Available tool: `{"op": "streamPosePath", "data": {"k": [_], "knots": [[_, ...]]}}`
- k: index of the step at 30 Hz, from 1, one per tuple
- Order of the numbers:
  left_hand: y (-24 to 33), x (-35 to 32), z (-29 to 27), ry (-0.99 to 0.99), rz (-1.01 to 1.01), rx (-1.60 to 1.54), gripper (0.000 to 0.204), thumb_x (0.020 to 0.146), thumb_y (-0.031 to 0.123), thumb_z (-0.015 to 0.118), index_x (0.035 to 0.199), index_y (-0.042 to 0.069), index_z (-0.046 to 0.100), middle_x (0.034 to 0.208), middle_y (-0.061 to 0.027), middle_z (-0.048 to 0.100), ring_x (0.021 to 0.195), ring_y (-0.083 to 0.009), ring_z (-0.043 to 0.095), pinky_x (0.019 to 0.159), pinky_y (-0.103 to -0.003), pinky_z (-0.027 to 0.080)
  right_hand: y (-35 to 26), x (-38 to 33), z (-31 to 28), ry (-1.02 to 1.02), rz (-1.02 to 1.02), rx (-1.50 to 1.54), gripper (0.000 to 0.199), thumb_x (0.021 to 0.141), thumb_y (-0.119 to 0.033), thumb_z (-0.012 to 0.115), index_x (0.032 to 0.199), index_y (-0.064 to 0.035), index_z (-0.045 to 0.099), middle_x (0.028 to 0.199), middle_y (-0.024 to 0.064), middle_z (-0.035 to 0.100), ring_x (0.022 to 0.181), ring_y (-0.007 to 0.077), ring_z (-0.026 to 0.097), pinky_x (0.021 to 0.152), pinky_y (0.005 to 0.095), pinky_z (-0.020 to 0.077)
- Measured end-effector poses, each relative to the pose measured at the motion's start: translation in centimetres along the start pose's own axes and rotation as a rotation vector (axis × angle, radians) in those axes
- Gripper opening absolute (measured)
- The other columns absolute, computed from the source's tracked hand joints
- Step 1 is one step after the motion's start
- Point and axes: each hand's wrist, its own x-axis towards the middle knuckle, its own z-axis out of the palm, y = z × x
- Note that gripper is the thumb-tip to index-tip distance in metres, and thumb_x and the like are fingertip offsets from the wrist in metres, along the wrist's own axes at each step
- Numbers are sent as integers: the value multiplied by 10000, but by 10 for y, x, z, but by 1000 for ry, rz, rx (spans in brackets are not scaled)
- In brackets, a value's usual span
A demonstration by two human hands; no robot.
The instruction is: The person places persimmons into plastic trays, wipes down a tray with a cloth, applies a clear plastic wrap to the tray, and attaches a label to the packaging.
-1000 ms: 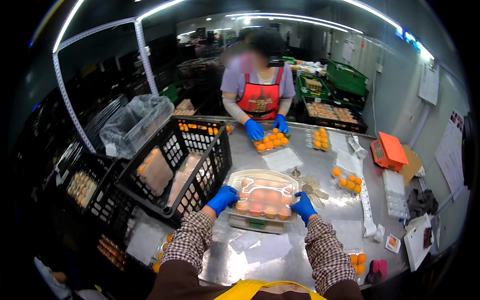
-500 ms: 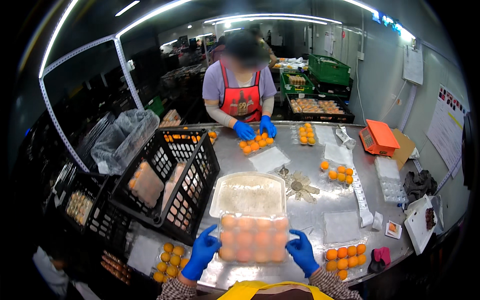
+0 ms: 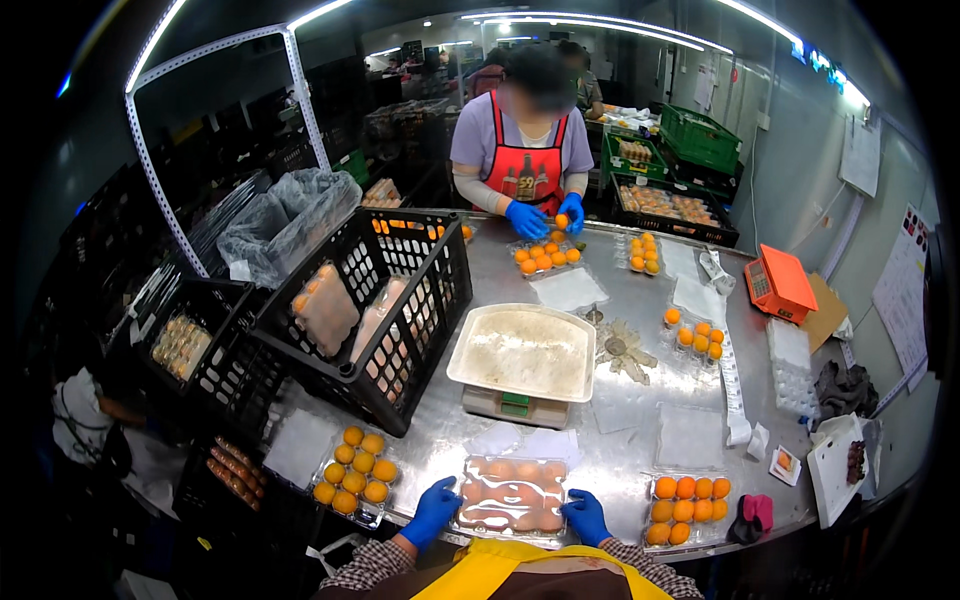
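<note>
My left hand [image 3: 434,510], in a blue glove, pinches the left side of a lidded clear plastic box of orange fruit [image 3: 512,495]. On its right side my gloved right hand [image 3: 584,517] grips it with bent fingers. The box is low at the table's near edge, right before my yellow apron; glare streaks its lid. Just beyond stands a weighing scale [image 3: 515,405] with a bare white pan. An open tray of orange fruit [image 3: 690,510] lies to the right of my right hand, and another fruit tray [image 3: 355,470] is left of my left hand.
A black crate [image 3: 335,370] holding packed boxes stands at the left. Across the metal table [image 3: 620,440], a co-worker's blue-gloved hand [image 3: 571,212] holds an orange fruit over a tray. An orange scale [image 3: 780,285] and a white label strip [image 3: 733,400] are at the right.
Both my hands have brought the box toward me and lower, away from the scale, whose base and green display now show. The co-worker has lifted a fruit. The view has shifted.
</note>
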Motion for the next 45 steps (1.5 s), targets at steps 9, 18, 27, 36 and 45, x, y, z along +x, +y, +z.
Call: {"op": "streamPosePath", "data": {"k": [9,18,27,36,45], "knots": [[19,-27,0,-140,-94,192,825,701,265,735,1286,-97,279,981,-162,570,780,-167,577,683,-261,483,49,-13,-25,-420,23,-125,227,774,-143,650,876,55,605,757,126,635,686,178,615,620,249,494],[-1,-6,14,52,-139,-105,706,687,189,752,1220,-67,367,982,-149,543,705,-148,574,563,-244,510,21,-32,26,-143,110,-4,233,743,-29,620,908,120,549,814,171,623,749,257,633,685,315,530],[1,-15,29,31,-453,-549,567,731,58,684,1197,-62,384,999,-161,551,781,-207,609,657,-281,547,-11,-36,33,-3,-339,-1041,184,742,-263,553,727,-102,643,707,163,611,686,344,599,625,425,485],[-10,-6,49,-160,-669,-909,261,843,192,570,1032,19,522,940,-133,574,889,-264,574,803,-390,489,4,-17,24,-150,-433,-1073,190,772,-259,566,713,-82,602,669,132,600,649,316,573,611,391,461],[-17,-23,75,7,-632,-829,197,837,168,572,955,15,533,835,-103,585,790,-221,599,696,-367,536,122,41,17,-276,-140,140,81,851,-98,519,798,-42,543,712,59,551,638,182,532,607,302,448]]}}
